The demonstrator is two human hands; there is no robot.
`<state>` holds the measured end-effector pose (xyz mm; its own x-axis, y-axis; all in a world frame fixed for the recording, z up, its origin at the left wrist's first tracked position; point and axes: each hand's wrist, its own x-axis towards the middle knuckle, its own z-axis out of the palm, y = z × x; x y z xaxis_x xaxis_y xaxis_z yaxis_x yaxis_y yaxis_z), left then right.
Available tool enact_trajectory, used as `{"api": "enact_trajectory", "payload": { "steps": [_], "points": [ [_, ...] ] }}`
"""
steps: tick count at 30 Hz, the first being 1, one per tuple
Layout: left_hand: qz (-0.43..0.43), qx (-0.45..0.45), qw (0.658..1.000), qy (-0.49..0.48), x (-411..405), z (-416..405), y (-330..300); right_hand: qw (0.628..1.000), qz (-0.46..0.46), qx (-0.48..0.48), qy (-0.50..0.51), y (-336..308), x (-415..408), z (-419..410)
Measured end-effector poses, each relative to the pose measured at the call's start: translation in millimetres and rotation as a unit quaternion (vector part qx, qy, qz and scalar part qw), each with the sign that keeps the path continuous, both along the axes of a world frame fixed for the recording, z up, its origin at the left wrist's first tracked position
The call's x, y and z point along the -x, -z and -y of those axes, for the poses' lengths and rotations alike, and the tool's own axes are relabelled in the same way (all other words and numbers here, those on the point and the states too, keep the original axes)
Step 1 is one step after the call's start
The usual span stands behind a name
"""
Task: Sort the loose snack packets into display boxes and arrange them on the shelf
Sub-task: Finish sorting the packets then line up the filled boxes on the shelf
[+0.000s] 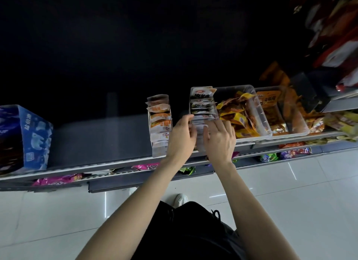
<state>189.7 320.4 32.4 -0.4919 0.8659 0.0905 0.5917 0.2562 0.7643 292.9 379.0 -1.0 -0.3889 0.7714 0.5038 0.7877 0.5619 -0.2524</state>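
On the shelf (100,135): your left hand (181,137) and right hand (219,138), fingers curled round the front of one narrow box of white packets (202,112). Risk: an uneven push tips packets over the shelf edge.

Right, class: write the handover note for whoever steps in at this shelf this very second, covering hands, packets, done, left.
Left hand and right hand: both on the front of the white-packet display box, fingers curled at its packets.
Orange-packet box stands filled to its left on the shelf.
Clear bin to the right holds loose yellow packets.
Left: settle this box, then sort the loose packets.
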Motion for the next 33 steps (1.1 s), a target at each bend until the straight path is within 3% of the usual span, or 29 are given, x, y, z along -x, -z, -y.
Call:
{"api": "enact_trajectory", "payload": {
  "steps": [4,11,21,27,33],
  "points": [
    [-0.011,0.122,0.992,-0.023,4.4,-23.2,23.6,1.0,0.003,0.016,0.01,0.8,-12.9,-13.5],
    [-0.052,0.143,0.988,-0.01,10.1,-42.5,34.3,0.992,0.054,0.114,0.004,5.7,-16.9,-22.1],
    [-0.153,0.196,0.968,-0.005,7.6,-36.3,32.4,0.98,0.037,0.191,-0.028,0.5,-14.1,-19.1],
    [-0.185,0.214,0.959,-0.013,6.3,-38.8,26.2,0.99,0.106,0.093,-0.016,-5.8,-9.2,-19.7],
    [-0.231,0.249,0.94,-0.007,9.3,-47.9,22.9,0.958,0.127,0.258,-0.018,-23.9,2.6,-20.6]
  ]
}}
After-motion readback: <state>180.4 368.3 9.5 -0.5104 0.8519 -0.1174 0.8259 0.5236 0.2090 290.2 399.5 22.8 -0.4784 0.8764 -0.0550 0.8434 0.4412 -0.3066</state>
